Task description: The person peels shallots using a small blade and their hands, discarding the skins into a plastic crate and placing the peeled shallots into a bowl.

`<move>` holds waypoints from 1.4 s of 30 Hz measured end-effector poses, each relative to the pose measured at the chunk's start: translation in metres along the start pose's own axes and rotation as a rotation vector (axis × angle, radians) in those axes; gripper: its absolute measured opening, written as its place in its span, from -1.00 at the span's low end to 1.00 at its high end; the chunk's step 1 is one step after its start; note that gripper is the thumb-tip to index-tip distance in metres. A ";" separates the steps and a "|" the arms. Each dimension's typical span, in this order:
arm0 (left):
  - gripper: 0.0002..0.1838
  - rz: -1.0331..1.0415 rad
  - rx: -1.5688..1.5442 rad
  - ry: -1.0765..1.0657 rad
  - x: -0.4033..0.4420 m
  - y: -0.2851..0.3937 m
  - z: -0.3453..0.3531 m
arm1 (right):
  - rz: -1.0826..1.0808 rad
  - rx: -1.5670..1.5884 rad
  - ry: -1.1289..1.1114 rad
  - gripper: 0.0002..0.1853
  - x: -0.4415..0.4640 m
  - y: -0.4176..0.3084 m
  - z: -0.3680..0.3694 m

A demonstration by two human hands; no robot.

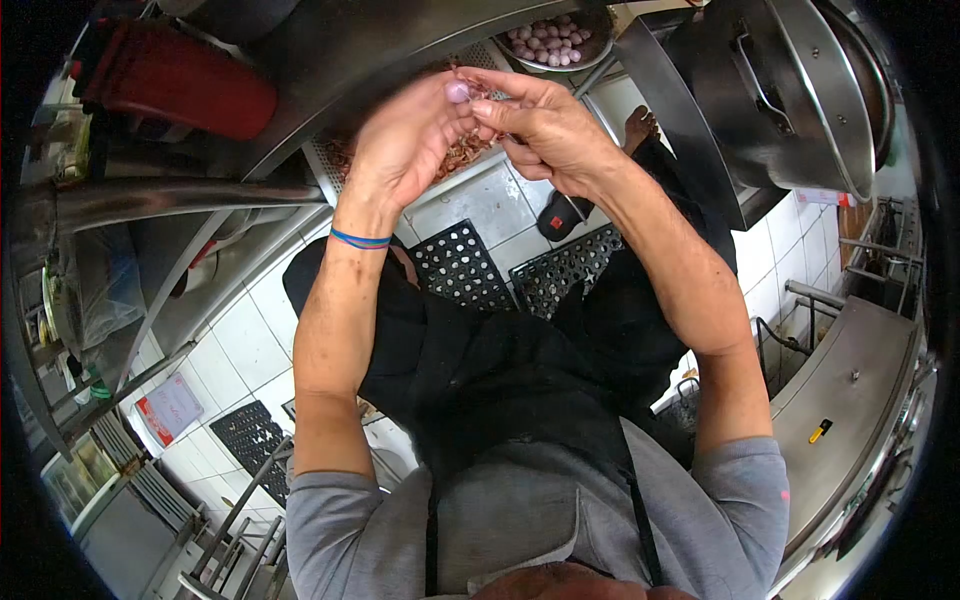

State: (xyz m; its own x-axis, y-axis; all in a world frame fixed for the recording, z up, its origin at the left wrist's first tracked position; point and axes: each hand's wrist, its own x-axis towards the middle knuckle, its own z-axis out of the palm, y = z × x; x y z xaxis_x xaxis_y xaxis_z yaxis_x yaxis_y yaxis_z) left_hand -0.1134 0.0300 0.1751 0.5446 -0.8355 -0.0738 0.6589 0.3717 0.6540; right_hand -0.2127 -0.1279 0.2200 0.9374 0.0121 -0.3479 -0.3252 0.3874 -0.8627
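A peeled, pale purple shallot (458, 92) sits at the fingertips of my left hand (405, 140), which is partly smeared by motion and wears a blue and pink band at the wrist. My right hand (548, 125) meets it from the other side, its index finger reaching past the shallot and its thumb bent in close. Whatever lies under that thumb is too small to make out. Below both hands is a white perforated tray (328, 172) strewn with reddish-brown shallot skins (462, 155).
Beyond the tray stands a bowl of peeled shallots (548, 42). A red bin (190, 80) is at the upper left, beside a steel counter edge (330, 70). A large steel pot (770, 90) lies at the upper right. Black perforated mats (460, 265) cover part of the tiled floor.
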 end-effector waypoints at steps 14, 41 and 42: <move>-0.71 0.003 0.013 0.068 0.000 -0.003 0.002 | -0.027 0.067 0.081 -0.68 0.003 0.004 -0.004; -0.76 0.007 -0.027 0.092 -0.003 0.000 -0.002 | -0.033 -0.056 0.087 -0.65 0.001 0.003 0.001; -0.76 0.009 -0.012 0.112 -0.003 0.000 -0.002 | -0.041 -0.057 0.090 -0.66 0.001 0.004 0.000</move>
State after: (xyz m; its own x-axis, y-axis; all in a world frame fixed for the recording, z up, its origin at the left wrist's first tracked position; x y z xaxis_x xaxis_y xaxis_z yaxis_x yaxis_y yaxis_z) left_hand -0.1141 0.0333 0.1743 0.6049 -0.7816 -0.1524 0.6593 0.3842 0.6463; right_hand -0.2129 -0.1262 0.2167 0.9360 -0.0861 -0.3413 -0.2959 0.3329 -0.8954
